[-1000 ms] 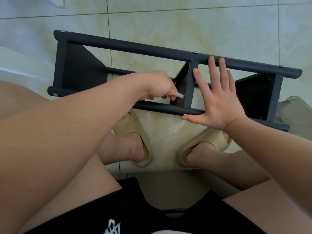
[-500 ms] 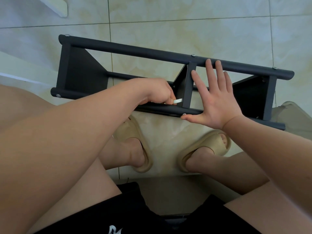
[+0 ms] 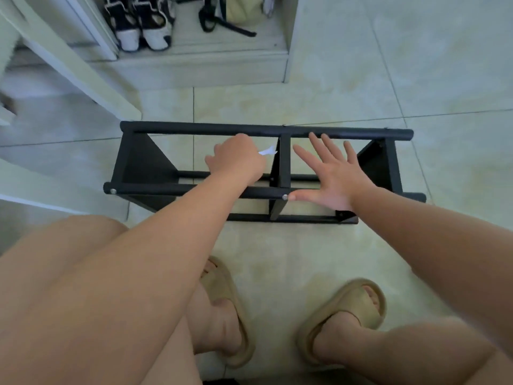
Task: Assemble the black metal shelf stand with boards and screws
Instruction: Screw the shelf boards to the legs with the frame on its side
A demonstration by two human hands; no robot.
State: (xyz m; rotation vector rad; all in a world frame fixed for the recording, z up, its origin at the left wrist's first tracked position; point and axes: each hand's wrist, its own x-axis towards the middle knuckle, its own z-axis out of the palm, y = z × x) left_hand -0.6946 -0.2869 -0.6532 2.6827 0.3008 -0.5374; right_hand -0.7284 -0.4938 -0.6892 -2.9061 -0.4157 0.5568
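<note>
The black metal shelf stand (image 3: pixel 194 129) lies on its side on the tiled floor, its round rails running left to right and dark boards set between them. My left hand (image 3: pixel 236 159) reaches inside the frame and grips a small silvery tool (image 3: pixel 268 151) close to the middle board (image 3: pixel 284 162). My right hand (image 3: pixel 336 176) lies flat with spread fingers over the frame right of that board, its thumb touching the near rail beside a screw head (image 3: pixel 284 197). Another screw head (image 3: pixel 113 191) shows at the near rail's left end.
My feet in tan slippers (image 3: pixel 230 309) stand on the floor in front of the stand. A white cabinet (image 3: pixel 194 65) with shoes (image 3: pixel 144 26) inside is behind it. A white slanted panel (image 3: pixel 83 76) leans at the left.
The view has pulled back and tilted up, showing the cabinet and shoes. The stand now sits farther from my feet. My left hand has moved toward the far rail with the tool.
</note>
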